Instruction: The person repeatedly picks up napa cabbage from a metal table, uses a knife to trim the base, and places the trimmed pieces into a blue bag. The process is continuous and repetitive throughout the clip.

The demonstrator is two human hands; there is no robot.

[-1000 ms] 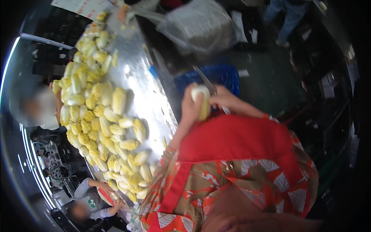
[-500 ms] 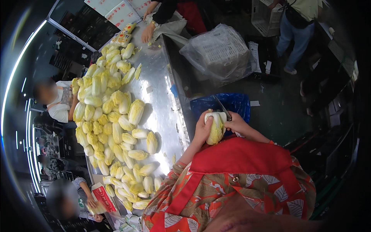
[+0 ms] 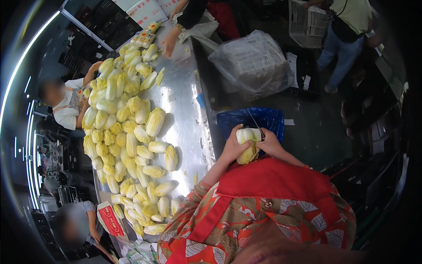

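Close in front of my red apron, a napa cabbage (image 3: 249, 136) is held with its white base up and its yellow leaves down. My left hand (image 3: 234, 146) grips its left side, thumb across the front. On its right side, my right hand (image 3: 269, 143) is closed round the handle of a knife (image 3: 255, 119), whose thin blade points up and away behind the cabbage's base. The right thumb rests against the cabbage. Below both hands and beyond them hangs a blue plastic bag (image 3: 274, 118).
Many napa cabbages (image 3: 132, 145) are heaped on the metal table (image 3: 187, 145) to my left. A red and white box (image 3: 111, 220) sits at its near left edge. Beyond the bag stands a plastic-wrapped crate (image 3: 255, 61). Several other people work around the table and at the far right.
The cabbage has turned in my hands, with more of its white base showing, and my left thumb has slid lower. A co-worker's hand at the table's far end has moved.
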